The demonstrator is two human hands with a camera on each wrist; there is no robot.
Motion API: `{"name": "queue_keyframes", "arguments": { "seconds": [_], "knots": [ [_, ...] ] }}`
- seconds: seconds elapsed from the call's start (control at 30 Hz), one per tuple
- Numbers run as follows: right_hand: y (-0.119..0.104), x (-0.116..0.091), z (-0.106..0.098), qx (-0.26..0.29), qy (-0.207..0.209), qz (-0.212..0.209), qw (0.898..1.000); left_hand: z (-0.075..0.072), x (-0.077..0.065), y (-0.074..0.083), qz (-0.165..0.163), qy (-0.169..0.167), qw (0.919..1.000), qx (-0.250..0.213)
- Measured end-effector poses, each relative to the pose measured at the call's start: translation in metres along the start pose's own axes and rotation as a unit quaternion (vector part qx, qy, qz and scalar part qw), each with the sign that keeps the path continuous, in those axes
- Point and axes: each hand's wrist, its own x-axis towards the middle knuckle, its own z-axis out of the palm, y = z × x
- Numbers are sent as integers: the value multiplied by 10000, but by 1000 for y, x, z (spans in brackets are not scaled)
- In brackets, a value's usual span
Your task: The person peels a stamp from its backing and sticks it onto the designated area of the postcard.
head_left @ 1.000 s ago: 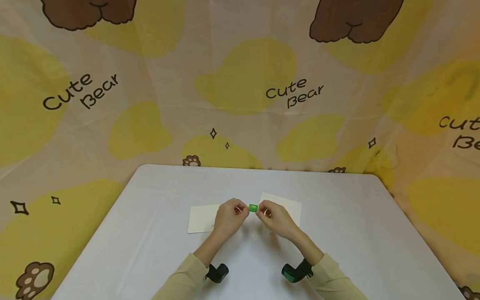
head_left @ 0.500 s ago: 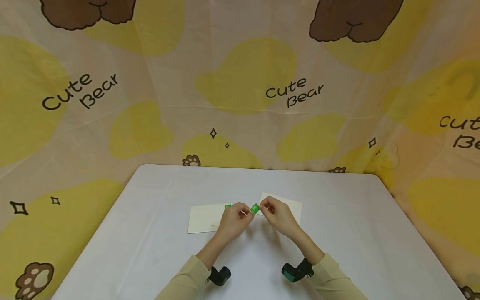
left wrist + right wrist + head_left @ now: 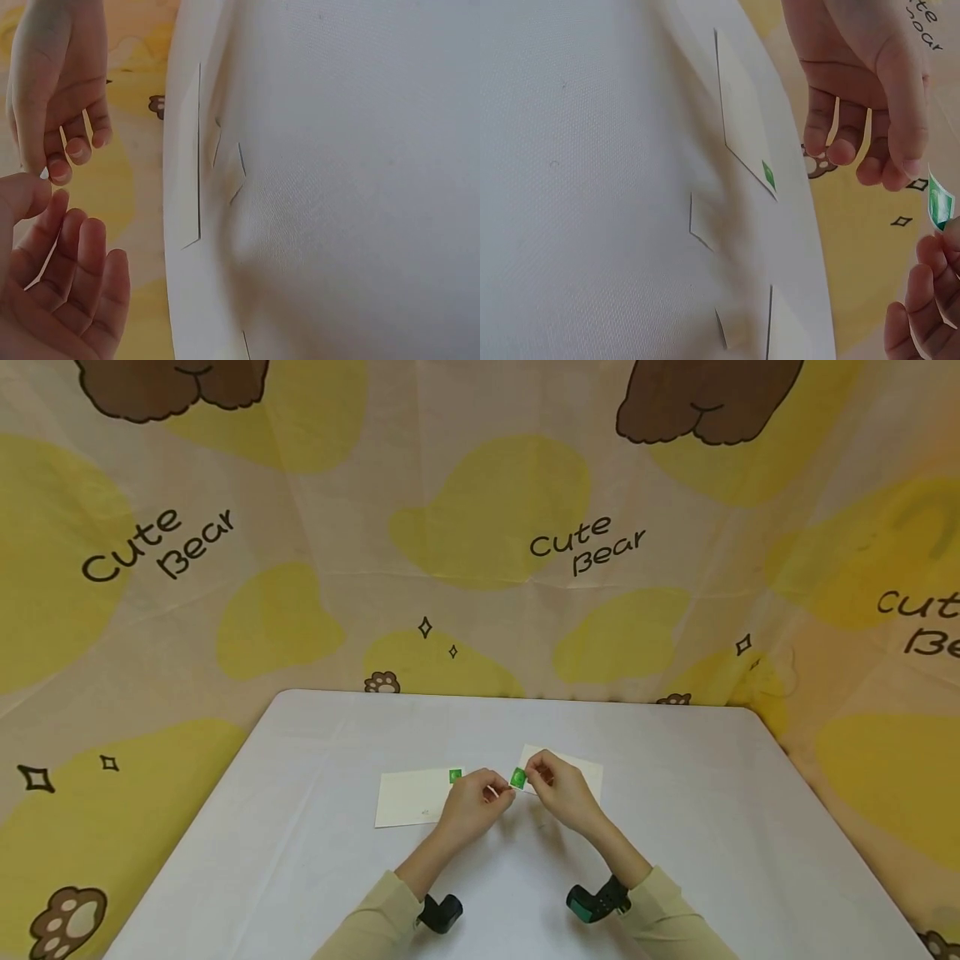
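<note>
A small green stamp (image 3: 518,777) with a pale edge is up between the two hands, above the table. My right hand (image 3: 564,789) pinches it between thumb and forefinger; the right wrist view shows the stamp (image 3: 940,201) bent slightly. Thumb and forefinger of my left hand (image 3: 474,803) pinch together at its lower left corner, though the exact contact is hard to see. Below the left hand lies a cream card or envelope (image 3: 412,797) bearing another green stamp (image 3: 455,775) at its upper right corner. A second cream card (image 3: 591,777) lies partly hidden behind the right hand.
Small pale scraps (image 3: 703,221) lie on the white table (image 3: 300,860) under the hands. A patterned cloth (image 3: 480,527) hangs behind the table's far edge. Each wrist wears a black camera (image 3: 441,913).
The stamp has shifted slightly right and turned from level to tilted between the fingertips. My left hand has moved right, uncovering the stamp on the left card.
</note>
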Motion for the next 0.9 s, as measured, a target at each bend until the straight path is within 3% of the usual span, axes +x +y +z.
{"name": "queue_keyframes", "arguments": {
  "seconds": [0.43,0.7,0.9],
  "knots": [
    [16,0,-13,-215,58,32,9997,-1,7,-8,305,27,9930,1138],
    [31,-1,-27,-450,-19,116,9989,3,17,-13,278,-242,9824,1830],
    [47,-1,-38,-594,37,250,9979,9,26,-17,601,-555,9703,2277]
  ]
}}
